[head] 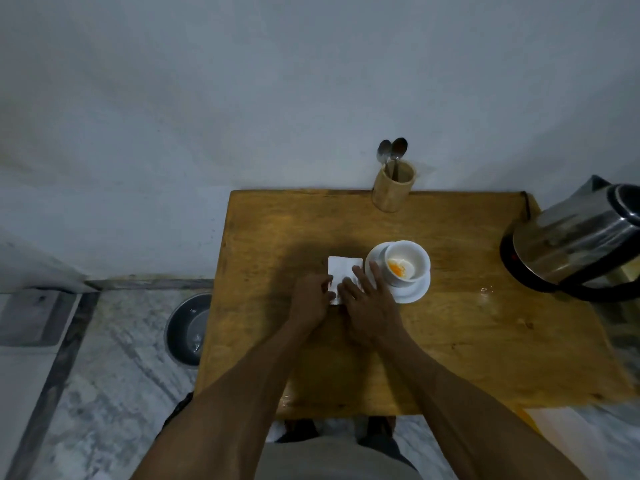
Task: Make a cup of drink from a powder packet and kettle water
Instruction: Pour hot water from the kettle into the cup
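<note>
A white cup (412,259) with orange powder at its bottom stands on a white saucer (414,292) in the middle of the wooden table (485,341). Just left of it lies a white folded paper or napkin (343,268). My left hand (310,297) pinches the paper's left edge. My right hand (369,299) lies flat on the paper with fingers spread, fingertips close to the saucer. A steel electric kettle (581,244) sits on its black base at the table's right edge. No powder packet is visible.
A wooden holder (393,190) with two spoons (393,152) stands at the table's back edge against the wall. On the marble floor to the left of the table lies a dark metal bowl (188,329). My feet show under the table's front edge.
</note>
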